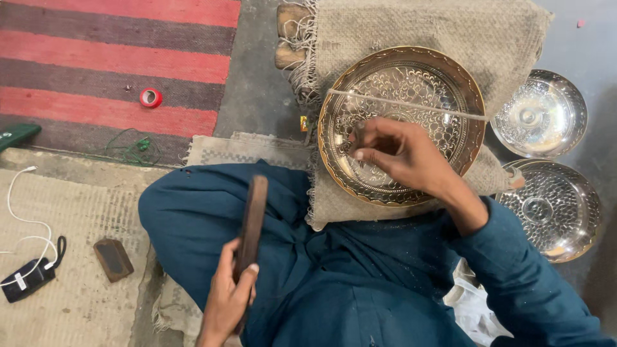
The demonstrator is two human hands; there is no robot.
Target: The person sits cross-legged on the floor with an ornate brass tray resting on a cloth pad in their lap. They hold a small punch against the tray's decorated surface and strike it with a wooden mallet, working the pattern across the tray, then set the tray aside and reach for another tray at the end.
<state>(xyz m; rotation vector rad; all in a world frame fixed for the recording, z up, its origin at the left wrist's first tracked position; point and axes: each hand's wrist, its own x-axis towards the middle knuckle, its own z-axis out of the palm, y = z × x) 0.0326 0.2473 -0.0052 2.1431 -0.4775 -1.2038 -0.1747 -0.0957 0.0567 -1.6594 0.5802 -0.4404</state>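
An engraved golden metal bowl lies on a burlap-covered block in front of me, with a thin cord stretched across its rim. My right hand rests inside the bowl with fingers pinched on a small tool that I can barely see. Above my knee, my left hand grips a flat dark wooden mallet, held upright. I sit cross-legged in teal clothing.
Two silver patterned bowls sit at the right. A red tape roll lies on a striped rug. A charger with white cable and a small dark block rest on the mat at left.
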